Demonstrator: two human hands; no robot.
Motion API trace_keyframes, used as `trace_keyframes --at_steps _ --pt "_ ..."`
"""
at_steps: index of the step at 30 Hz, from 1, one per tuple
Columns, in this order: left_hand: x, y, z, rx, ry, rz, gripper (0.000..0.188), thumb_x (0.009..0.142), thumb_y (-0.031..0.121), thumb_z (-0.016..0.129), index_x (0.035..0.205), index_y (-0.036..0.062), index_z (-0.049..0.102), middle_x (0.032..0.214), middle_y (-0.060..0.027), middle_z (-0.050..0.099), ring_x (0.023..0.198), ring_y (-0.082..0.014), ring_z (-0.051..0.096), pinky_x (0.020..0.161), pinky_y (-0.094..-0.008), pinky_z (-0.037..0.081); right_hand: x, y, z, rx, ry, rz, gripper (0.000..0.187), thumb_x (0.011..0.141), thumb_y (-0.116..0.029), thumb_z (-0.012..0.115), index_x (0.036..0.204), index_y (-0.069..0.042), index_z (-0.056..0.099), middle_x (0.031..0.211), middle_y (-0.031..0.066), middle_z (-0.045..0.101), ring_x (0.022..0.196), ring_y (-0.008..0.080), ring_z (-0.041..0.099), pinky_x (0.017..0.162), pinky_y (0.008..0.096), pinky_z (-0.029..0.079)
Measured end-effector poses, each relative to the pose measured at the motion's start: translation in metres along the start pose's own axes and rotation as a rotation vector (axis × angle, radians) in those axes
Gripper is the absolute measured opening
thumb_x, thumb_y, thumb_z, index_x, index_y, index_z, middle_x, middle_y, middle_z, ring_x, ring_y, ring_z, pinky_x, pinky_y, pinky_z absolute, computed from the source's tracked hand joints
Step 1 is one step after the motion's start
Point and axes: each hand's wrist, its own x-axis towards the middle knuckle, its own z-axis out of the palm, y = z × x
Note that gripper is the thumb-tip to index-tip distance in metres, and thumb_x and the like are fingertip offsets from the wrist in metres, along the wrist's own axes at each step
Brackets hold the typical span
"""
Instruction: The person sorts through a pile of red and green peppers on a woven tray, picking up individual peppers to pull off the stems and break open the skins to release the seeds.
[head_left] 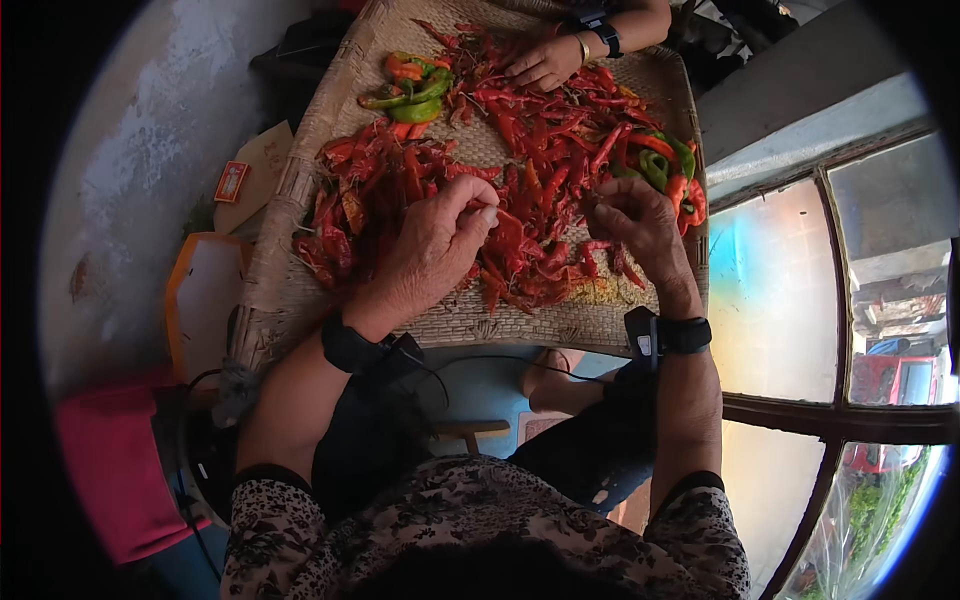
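Over a woven tray spread with red chili peppers, both my hands are raised in front of me. My left hand is closed in a pinch, and a red chili pepper shows at its thumb and fingertip. To the right, apart from it, my right hand has its thumb and fingers curled together. What its fingertips hold, if anything, is too small to make out. Beneath both hands lie heaps of wrinkled red peppers, with pale seeds scattered by the tray's near edge.
At the tray's far side another person's hand rests on the peppers. Green peppers lie at the far left, more green and orange ones at the right rim. A window stands close on the right, a wall on the left.
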Motion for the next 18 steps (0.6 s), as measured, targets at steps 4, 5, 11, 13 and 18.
trace_keyframes --at_steps 4,5,11,13,18 --pt "-0.001 -0.006 0.001 -0.088 -0.021 -0.026 0.019 0.096 0.019 0.05 0.103 0.0008 0.05 0.085 -0.0062 0.059 0.073 -0.0102 0.057 0.065 -0.0264 0.048 0.005 -0.011 -0.005 -1.006 0.558 -0.326 0.042 0.086 -0.022 0.064 0.123 -0.005 0.052 0.117 0.0194 0.053 0.107 0.0366 0.049 0.09 0.045 0.042" --pt "-0.001 -0.006 0.003 -0.114 0.001 0.003 0.019 0.096 0.019 0.05 0.103 0.0009 0.05 0.085 -0.0066 0.059 0.071 -0.0095 0.056 0.064 -0.026 0.047 0.002 -0.004 -0.004 -0.846 0.42 -0.366 0.043 0.088 -0.028 0.063 0.121 -0.003 0.054 0.115 0.0186 0.054 0.102 0.0338 0.055 0.084 0.0429 0.047" --pt "-0.007 -0.001 0.004 -0.135 -0.055 -0.084 0.018 0.096 0.018 0.05 0.104 0.0017 0.049 0.085 -0.0073 0.06 0.067 -0.0085 0.054 0.062 -0.0253 0.045 -0.022 -0.016 0.074 -0.288 -0.246 -0.061 0.037 0.088 -0.033 0.066 0.104 0.0 0.063 0.079 0.0099 0.066 0.072 0.0165 0.063 0.065 0.0312 0.05" --pt "-0.008 -0.003 0.006 -0.144 -0.047 -0.082 0.018 0.096 0.018 0.05 0.105 0.0016 0.049 0.085 -0.0075 0.06 0.067 -0.009 0.054 0.062 -0.0254 0.045 -0.017 -0.022 0.072 -0.352 -0.314 0.075 0.037 0.088 -0.031 0.066 0.1 0.004 0.064 0.081 0.0074 0.066 0.078 0.0147 0.062 0.067 0.03 0.05" --pt "-0.005 0.0 0.011 -0.103 -0.005 -0.067 0.019 0.094 0.014 0.052 0.107 0.0009 0.049 0.087 -0.0091 0.061 0.069 -0.0096 0.054 0.062 -0.0256 0.045 -0.001 -0.022 0.024 -0.091 -0.106 0.182 0.021 0.091 -0.021 0.061 0.083 -0.001 0.063 0.063 -0.0002 0.056 0.056 0.007 0.049 0.053 0.0249 0.041"
